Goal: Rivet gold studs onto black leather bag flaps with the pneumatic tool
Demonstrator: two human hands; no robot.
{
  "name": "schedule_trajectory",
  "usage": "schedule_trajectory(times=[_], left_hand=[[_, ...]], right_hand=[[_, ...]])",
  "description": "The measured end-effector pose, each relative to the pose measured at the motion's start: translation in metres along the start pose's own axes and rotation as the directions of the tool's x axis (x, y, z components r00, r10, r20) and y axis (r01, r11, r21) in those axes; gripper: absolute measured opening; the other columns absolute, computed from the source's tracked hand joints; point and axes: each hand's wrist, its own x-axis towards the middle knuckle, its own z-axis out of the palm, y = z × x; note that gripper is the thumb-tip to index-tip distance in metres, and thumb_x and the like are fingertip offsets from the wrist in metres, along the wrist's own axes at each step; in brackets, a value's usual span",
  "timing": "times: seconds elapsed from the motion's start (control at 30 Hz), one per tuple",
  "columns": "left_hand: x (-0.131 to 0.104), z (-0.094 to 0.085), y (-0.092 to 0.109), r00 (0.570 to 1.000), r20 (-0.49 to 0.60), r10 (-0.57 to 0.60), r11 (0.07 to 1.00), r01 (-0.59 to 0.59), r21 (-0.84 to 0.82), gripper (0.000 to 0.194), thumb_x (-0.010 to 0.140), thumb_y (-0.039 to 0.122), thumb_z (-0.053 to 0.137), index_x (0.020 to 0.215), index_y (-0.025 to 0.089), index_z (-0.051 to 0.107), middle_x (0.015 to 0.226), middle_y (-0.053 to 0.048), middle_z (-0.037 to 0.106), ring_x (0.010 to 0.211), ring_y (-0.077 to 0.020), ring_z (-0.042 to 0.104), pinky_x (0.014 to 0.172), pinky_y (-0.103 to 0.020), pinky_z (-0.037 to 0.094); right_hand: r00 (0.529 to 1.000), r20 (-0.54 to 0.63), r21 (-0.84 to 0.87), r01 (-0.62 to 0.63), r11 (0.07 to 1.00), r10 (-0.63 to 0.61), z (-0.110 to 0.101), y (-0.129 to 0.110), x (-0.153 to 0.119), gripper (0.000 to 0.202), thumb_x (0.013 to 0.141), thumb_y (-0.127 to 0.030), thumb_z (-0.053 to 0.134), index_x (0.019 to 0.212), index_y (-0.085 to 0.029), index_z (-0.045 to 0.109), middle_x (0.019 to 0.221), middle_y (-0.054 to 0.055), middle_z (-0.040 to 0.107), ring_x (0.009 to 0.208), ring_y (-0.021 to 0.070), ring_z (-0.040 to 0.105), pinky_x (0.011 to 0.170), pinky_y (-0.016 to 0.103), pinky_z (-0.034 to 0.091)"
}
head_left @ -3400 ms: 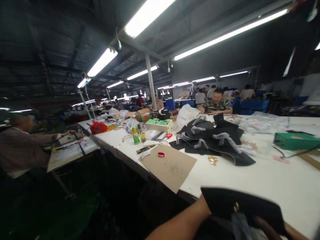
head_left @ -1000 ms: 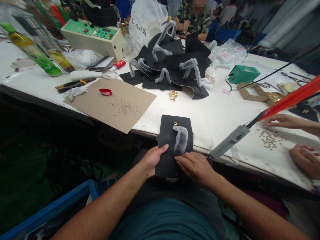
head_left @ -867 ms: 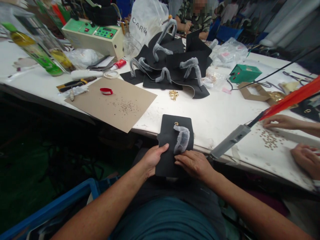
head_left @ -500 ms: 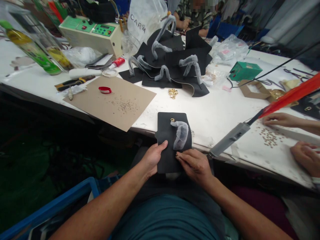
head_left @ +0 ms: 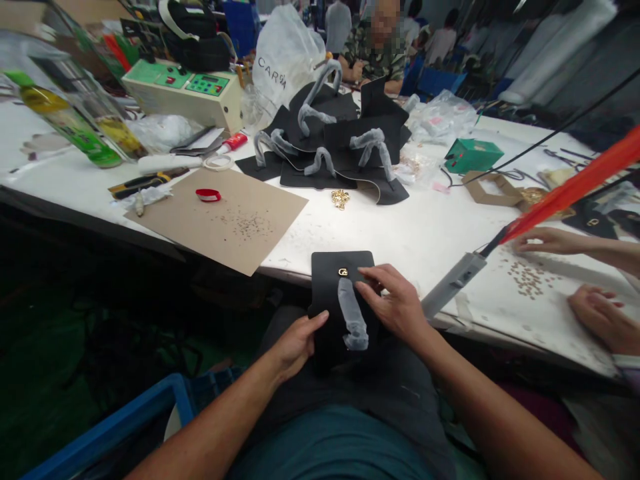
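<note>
Panel (head_left: pixel 331 293) of smooth matte black sheet, oblong with rounded corners, sits above the wearer's lap (head_left: pixel 400 380) at the edge of a white table (head_left: pixel 400 227), its long axis running from 12 to 6 o'clock and its square far end pointing to 12, away from the body. A glossy gold fitting (head_left: pixel 343 272) gleams near that end; below it, a strap (head_left: pixel 353 317) in crinkled, cloudy plastic slants toward half past 5. The left hand (head_left: pixel 297 340) grips the panel at 8 o'clock, thumb on top, other fingers mostly hidden. The right hand (head_left: pixel 393 293) is at 2 o'clock, thumb and forefinger slightly parted beside the fitting; whether they touch the panel cannot be told. Gold metal pieces (head_left: pixel 341 199) lie heaped at 12 o'clock, tan cardboard (head_left: pixel 210 233) flecked with dark bits at 10, while toward 3 a co-worker's hands (head_left: pixel 603 313) rest near small scattered discs (head_left: pixel 529 279)
</note>
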Motion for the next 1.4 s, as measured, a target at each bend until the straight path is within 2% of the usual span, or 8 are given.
schedule_trajectory(times=[0.13,0.27,0.5,0.7,0.93,1.1,1.27,1.4], left_hand=[[0.013,0.009,0.028,0.998,-0.029,0.062,0.988,-0.065,-0.141,0.036,0.095,0.036,0.072,0.119,0.010,0.076,0.111,-0.016,0.082,0.097,-0.0267,0.079,0.093,-0.035,0.060],[0.022,0.015,0.042,0.992,-0.088,0.093,0.991,-0.101,-0.089,0.028,0.088,0.026,0.078,0.110,0.007,0.078,0.101,-0.016,0.082,0.085,-0.0226,0.078,0.087,-0.031,0.060],[0.005,0.023,0.040,0.982,-0.048,0.182,0.972,-0.172,0.161,0.038,0.083,0.030,0.083,0.114,0.010,0.078,0.103,-0.014,0.082,0.092,-0.0249,0.076,0.089,-0.034,0.057],[-0.020,0.041,0.061,0.972,0.059,0.227,0.919,-0.234,0.318,0.039,0.084,0.040,0.081,0.110,0.012,0.080,0.099,-0.011,0.081,0.091,-0.0258,0.074,0.087,-0.034,0.054],[-0.038,0.056,0.079,0.973,0.144,0.178,0.900,-0.220,0.376,0.037,0.082,0.042,0.085,0.103,0.012,0.082,0.098,-0.012,0.081,0.088,-0.0250,0.074,0.084,-0.033,0.054],[-0.043,0.060,0.076,0.972,0.156,0.176,0.881,-0.226,0.415,0.041,0.080,0.044,0.087,0.106,0.012,0.082,0.097,-0.011,0.081,0.086,-0.0251,0.074,0.083,-0.032,0.055],[-0.043,0.067,0.070,0.965,0.148,0.218,0.863,-0.262,0.433,0.043,0.082,0.047,0.084,0.107,0.012,0.081,0.094,-0.011,0.081,0.087,-0.0253,0.072,0.081,-0.032,0.054],[-0.041,0.071,0.064,0.942,0.137,0.306,0.790,-0.331,0.515,0.039,0.087,0.048,0.078,0.103,0.012,0.081,0.092,-0.008,0.079,0.081,-0.0224,0.069,0.074,-0.028,0.051]], right_hand=[[0.983,0.179,-0.204,-0.012,0.979,0.050,0.030,0.013,0.034,0.023,0.095,-0.032,0.072,0.117,-0.025,0.077,0.103,0.005,0.073,0.089,0.0207,0.070,0.078,0.033,0.054],[0.964,0.256,-0.247,-0.002,0.969,0.067,0.035,0.006,0.039,0.015,0.094,-0.027,0.072,0.108,-0.026,0.079,0.103,0.003,0.074,0.089,0.0194,0.070,0.076,0.031,0.052],[0.916,0.393,-0.124,0.142,0.982,-0.083,0.005,-0.017,0.025,0.024,0.097,-0.021,0.070,0.120,-0.026,0.076,0.103,0.004,0.070,0.087,0.0181,0.069,0.078,0.030,0.052],[0.851,0.411,-0.053,0.382,0.923,-0.328,-0.031,-0.032,0.030,0.019,0.105,-0.026,0.061,0.119,-0.025,0.074,0.104,0.007,0.068,0.088,0.0187,0.067,0.074,0.030,0.051],[0.812,0.492,0.172,0.261,0.950,-0.313,-0.065,-0.041,0.036,0.007,0.101,-0.030,0.071,0.104,-0.024,0.070,0.099,0.002,0.070,0.085,0.0160,0.068,0.075,0.027,0.054],[0.773,0.503,0.156,0.358,0.921,-0.386,-0.069,-0.038,0.034,0.010,0.103,-0.031,0.068,0.106,-0.023,0.072,0.094,0.003,0.071,0.080,0.0157,0.069,0.071,0.026,0.053],[0.854,0.347,0.161,0.352,0.922,-0.387,-0.062,-0.034,0.023,0.015,0.102,-0.035,0.069,0.096,-0.022,0.071,0.088,0.002,0.071,0.077,0.0154,0.068,0.068,0.026,0.051],[0.983,0.154,0.182,0.068,0.981,-0.097,-0.054,-0.041,0.012,0.018,0.095,-0.034,0.076,0.081,-0.023,0.072,0.077,-0.001,0.073,0.070,0.0157,0.067,0.065,0.027,0.049]])
